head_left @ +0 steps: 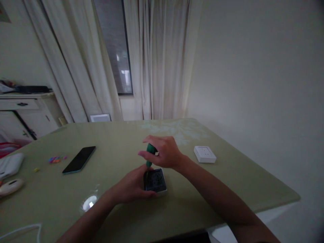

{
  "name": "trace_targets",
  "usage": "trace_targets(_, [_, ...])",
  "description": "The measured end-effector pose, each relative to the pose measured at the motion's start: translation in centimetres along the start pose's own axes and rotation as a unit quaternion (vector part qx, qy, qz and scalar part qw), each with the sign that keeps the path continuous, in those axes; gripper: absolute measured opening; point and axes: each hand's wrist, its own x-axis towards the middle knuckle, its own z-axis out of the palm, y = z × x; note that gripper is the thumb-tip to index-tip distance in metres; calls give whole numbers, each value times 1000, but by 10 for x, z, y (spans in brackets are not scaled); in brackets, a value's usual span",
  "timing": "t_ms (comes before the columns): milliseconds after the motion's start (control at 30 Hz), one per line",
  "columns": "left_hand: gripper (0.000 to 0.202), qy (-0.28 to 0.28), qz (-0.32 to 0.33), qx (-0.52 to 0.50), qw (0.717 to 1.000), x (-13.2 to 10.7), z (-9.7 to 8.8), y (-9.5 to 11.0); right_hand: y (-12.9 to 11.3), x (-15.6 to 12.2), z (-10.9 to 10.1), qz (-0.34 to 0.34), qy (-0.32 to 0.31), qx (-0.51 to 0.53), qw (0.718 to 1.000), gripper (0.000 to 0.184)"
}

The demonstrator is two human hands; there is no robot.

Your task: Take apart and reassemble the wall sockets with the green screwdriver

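Note:
My right hand (164,151) is wrapped round the green handle of a screwdriver (150,154), which points down at a small square box. This box (155,180) has white sides and a dark inner face turned up, and looks like a wall socket seen from behind. My left hand (134,185) grips the box from its left side, thumb along the near edge and fingers at the far left corner. The screwdriver's tip meets the box near that corner, partly hidden by my left fingers.
A white wall socket (205,154) lies to the right on the table (121,138). On the left are a phone (79,160), small colourful pieces (55,159), a white case (11,165) and a pale rounded object (11,187). A white cable (22,229) runs at the near left.

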Motion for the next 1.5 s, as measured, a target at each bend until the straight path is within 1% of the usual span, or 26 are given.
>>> trace_targets(100, [64, -1, 7, -1, 1000, 0, 1, -3, -1, 0, 1, -46, -53, 88, 994, 40])
trace_targets(133, [64, -2, 8, 0, 1000, 0, 1, -3, -1, 0, 2, -49, -62, 107, 991, 40])
trace_targets(200, [66, 0, 8, 4, 1000, 1, 1, -3, -1, 0, 4, -23, -53, 69, 996, 33])
trace_targets(267, [68, 6, 10, 7, 1000, 0, 0, -2, -1, 0, 4, 5, -20, -18, 1000, 39])
trace_targets(300, [69, 6, 12, 5, 1000, 0, 0, -2, -1, 0, 4, 3, -9, -36, 999, 42])
trace_targets(333, [69, 5, 14, 2, 1000, 0, 0, -1, -2, 0, 2, -12, -12, -23, 1000, 43])
trace_targets(433, [67, -2, 6, -1, 1000, 0, -1, 1, -2, 2, -2, -68, -68, 106, 990, 45])
trace_targets(467, [66, -3, 2, 2, 1000, -1, -1, 1, -1, 2, -2, -64, -77, 121, 988, 43])
trace_targets(533, [68, -1, -1, 8, 1000, -1, -2, 3, -2, 2, -1, -22, -63, 76, 995, 37])
trace_targets(600, [69, 0, 0, 11, 1000, -1, -2, 4, -2, 1, 1, 20, -34, 16, 999, 39])
trace_targets(633, [68, -1, 2, 11, 1000, -1, -2, 4, -3, 1, 2, 26, -28, 19, 999, 42])
trace_targets(700, [65, -2, 6, 5, 1000, -1, -2, 4, -5, 2, 3, 13, -38, 100, 994, 43])
trace_targets(767, [63, -2, 10, -3, 1000, -1, -2, 4, -6, 2, 2, -7, -60, 195, 979, 44])
trace_targets(800, [63, 0, 9, -4, 1000, -1, -2, 4, -7, 2, 2, -14, -70, 211, 975, 44])
trace_targets(833, [64, 1, 6, -3, 1000, -1, -2, 4, -8, 2, 2, -12, -71, 195, 978, 41])
trace_targets(900, [68, 2, 0, 2, 1000, -1, -1, 3, -9, 2, 3, 9, -51, 105, 993, 32])
trace_targets(967, [71, -1, -1, 4, 1000, 0, 0, 1, -10, 2, 3, 24, -21, 43, 999, 31])
trace_targets(1000, [71, -2, 0, 3, 1000, 0, 0, 1, -10, 2, 3, 18, -18, 52, 998, 33])
trace_targets(1100, [67, -3, 7, -9, 1000, 0, 0, 0, -8, 2, 2, -27, -44, 181, 982, 40])
trace_targets(1167, [64, -2, 5, -12, 1000, -1, -1, 0, -6, 3, 4, -22, -57, 221, 973, 43])
trace_targets(1200, [64, -3, 4, -10, 1000, -1, -1, 0, -5, 3, 6, -4, -49, 204, 978, 42])
trace_targets(1267, [65, -3, 2, -5, 1000, 0, -1, 1, -5, 2, 10, 31, -19, 128, 991, 35])
trace_targets(1333, [66, 0, 1, 2, 1000, 0, -1, 0, -7, 1, 10, 44, -5, 79, 996, 31])
trace_targets(1367, [66, 1, 0, 6, 1000, 0, 0, 0, -8, 1, 8, 40, -15, 86, 995, 33])
trace_targets(1433, [65, 3, -4, 10, 1000, 0, 0, -1, -9, 1, 1, 20, -57, 160, 985, 40])
trace_targets(1500, [64, 2, -6, 9, 1000, 0, 0, -1, -7, 2, -7, 5, -117, 263, 958, 50])
